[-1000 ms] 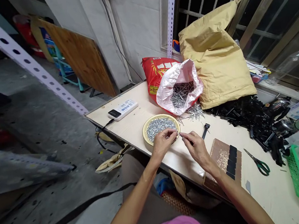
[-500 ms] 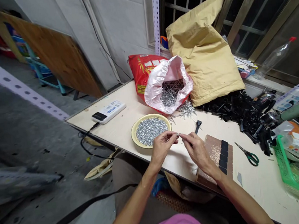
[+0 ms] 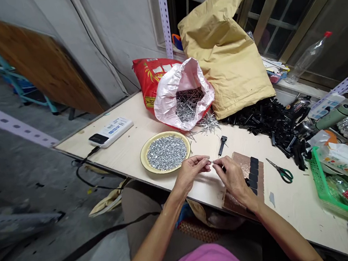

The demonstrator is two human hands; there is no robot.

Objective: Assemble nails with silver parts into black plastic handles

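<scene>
My left hand (image 3: 194, 169) is closed in a pinch, with its fingertips almost meeting those of my right hand (image 3: 230, 174). Between them shows a tiny silvery piece (image 3: 211, 162), too small to name, and which hand bears it is unclear. The fingers of my right hand are also pinched, and what they hold is hidden. Left of the hands stands a yellow bowl (image 3: 144, 161) full of small silvery metal pieces (image 3: 166, 152). A black plastic part (image 3: 223, 145) lies just beyond my right hand. Beside that hand, several black pieces (image 3: 253, 173) line a brown board (image 3: 260, 194).
Behind the bowl, an open red bag (image 3: 147, 93) holds thin metal pins (image 3: 188, 103), some spilled out. A tan sack (image 3: 230, 68) leans beside a heap of black parts (image 3: 265, 125). Scissors (image 3: 282, 171), a green basket (image 3: 322, 188) and a white power bank (image 3: 111, 132) lie around.
The view has swung to the right, so things on the table appear further left. My hands stay pinched together at the fingertips, and the black plastic part now shows clear of the right hand.
</scene>
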